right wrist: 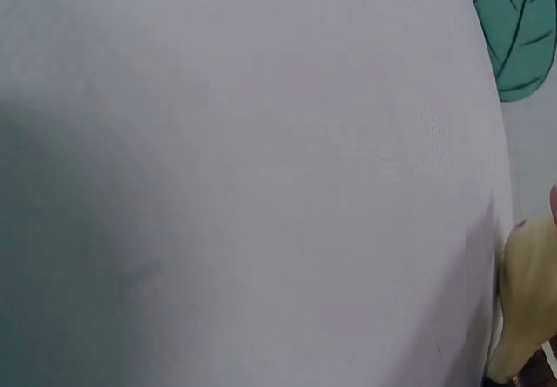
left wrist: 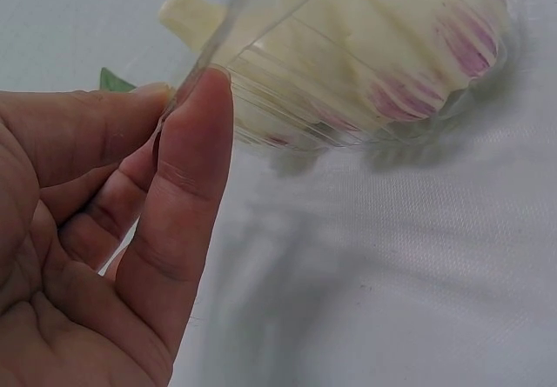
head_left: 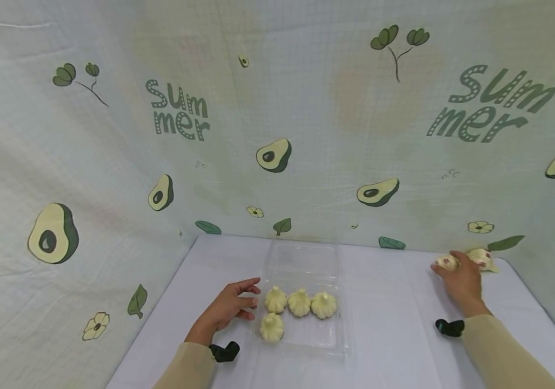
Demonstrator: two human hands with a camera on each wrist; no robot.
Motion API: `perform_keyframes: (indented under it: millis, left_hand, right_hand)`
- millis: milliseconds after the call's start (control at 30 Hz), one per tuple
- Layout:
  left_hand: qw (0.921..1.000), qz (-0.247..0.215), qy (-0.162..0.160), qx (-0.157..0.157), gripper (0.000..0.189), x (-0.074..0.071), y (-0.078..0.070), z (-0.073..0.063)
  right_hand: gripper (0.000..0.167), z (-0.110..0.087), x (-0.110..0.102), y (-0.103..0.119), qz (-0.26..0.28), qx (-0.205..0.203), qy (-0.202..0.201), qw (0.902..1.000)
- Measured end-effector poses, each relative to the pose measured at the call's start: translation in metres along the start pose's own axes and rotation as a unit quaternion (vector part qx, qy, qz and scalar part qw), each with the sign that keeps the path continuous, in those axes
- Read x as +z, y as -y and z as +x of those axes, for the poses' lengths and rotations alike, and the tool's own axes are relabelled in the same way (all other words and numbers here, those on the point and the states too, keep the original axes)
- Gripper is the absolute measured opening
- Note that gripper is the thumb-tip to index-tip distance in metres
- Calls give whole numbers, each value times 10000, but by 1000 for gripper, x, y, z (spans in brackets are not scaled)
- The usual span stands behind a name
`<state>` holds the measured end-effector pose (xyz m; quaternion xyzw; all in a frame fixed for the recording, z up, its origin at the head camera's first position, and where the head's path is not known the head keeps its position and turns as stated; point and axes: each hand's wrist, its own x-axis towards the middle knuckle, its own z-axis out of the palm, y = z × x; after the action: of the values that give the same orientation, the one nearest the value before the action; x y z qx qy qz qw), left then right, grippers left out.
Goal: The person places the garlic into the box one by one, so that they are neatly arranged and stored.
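A clear plastic box with its lid folded back lies on the table, holding several pale garlic bulbs. My left hand is at the box's left side; in the left wrist view its thumb and fingers pinch the thin clear edge, beside a purple-streaked garlic bulb. At the far right of the table, my right hand holds a garlic bulb between thumb and fingers. Another garlic bulb lies just right of that hand. Only part of a bulb shows at the right wrist view's edge.
A white cloth covers the table. Behind and to the sides hangs a pale curtain printed with avocados, leaves and lettering, meeting the table's back edge close behind the right hand.
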<state>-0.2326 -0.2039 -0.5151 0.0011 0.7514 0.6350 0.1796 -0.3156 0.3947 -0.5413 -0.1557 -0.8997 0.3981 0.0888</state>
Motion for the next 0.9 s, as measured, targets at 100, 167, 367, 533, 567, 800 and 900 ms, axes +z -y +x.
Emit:
perform_keyframes:
  millis: [100, 167, 367, 533, 567, 800, 900]
  left_hand:
    - [10000, -7, 13, -16, 66, 1, 0, -1]
    - [10000, 13, 26, -8, 66, 1, 1, -1]
    - [9999, 99, 34, 1, 66, 1, 2, -2]
    - [10000, 96, 10, 7, 66, 1, 3, 0]
    - [10000, 97, 12, 14, 66, 1, 3, 0]
    - [10000, 20, 31, 35, 67, 0, 1, 0]
    - [10000, 25, 16, 36, 66, 1, 0, 0]
  right_hand:
    - [73, -3, 1, -1, 23, 13, 112, 9999]
    - [72, -7, 2, -1, 34, 46, 162, 9999]
    - [71, -17, 9, 3, 166, -11, 141, 9998]
    - [74, -22, 14, 2, 266, -140, 39, 9995]
    - [76, -23, 14, 3, 291, -159, 49, 9994]
    - [88, -28, 14, 4, 511, -142, 223, 9983]
    - [89, -32, 13, 7, 531, -119, 336, 9980]
